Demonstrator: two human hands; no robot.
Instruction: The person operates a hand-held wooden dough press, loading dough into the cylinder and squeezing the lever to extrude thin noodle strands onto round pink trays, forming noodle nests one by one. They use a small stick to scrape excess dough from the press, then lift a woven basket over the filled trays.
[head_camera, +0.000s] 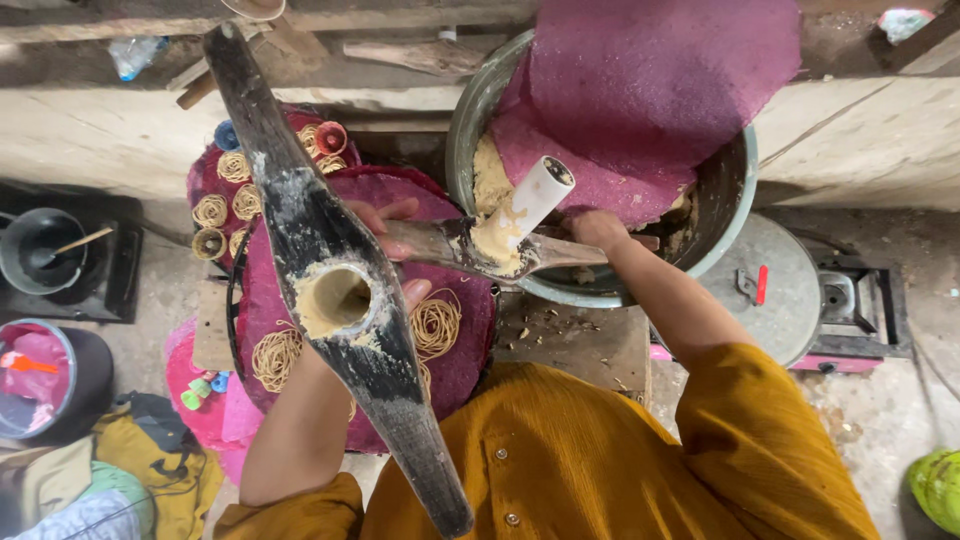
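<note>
A: Head view: left hand?
B: Mostly hidden behind the dark wooden press; its fingers curl around the press's lower bar.
A: Right hand?
B: Closed on the white plunger, at the bowl rim.
A: Surroundings?
B: Dough sits in the bowl under a purple cloth. Noodle coils lie on the purple tray below the press.

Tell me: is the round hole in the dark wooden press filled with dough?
Yes, the hole in the dark wooden press, which the left hand grips, is packed with pale dough.
</note>
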